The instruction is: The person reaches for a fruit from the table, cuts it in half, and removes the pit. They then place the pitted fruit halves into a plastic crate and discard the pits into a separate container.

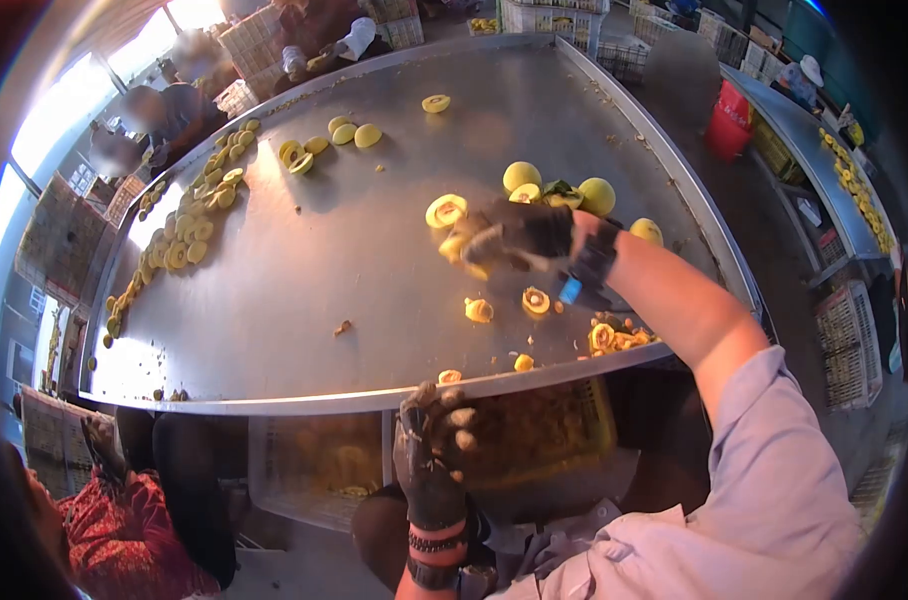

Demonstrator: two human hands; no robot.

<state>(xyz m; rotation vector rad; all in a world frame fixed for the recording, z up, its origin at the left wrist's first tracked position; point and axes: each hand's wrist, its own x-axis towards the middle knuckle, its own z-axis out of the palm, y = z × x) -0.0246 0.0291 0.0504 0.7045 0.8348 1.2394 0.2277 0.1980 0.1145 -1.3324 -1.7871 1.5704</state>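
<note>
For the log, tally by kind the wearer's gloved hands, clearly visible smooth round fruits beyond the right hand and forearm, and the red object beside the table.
Gloved left hand and right hand: 2
Smooth round fruits: 3
Red object: 1
Total: 6

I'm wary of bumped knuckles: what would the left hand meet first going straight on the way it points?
Most likely the table's near rim, right at the fingertips of the left hand, though their relative height is unclear. If it clears that, probably the small fruit piece just beyond.
</note>
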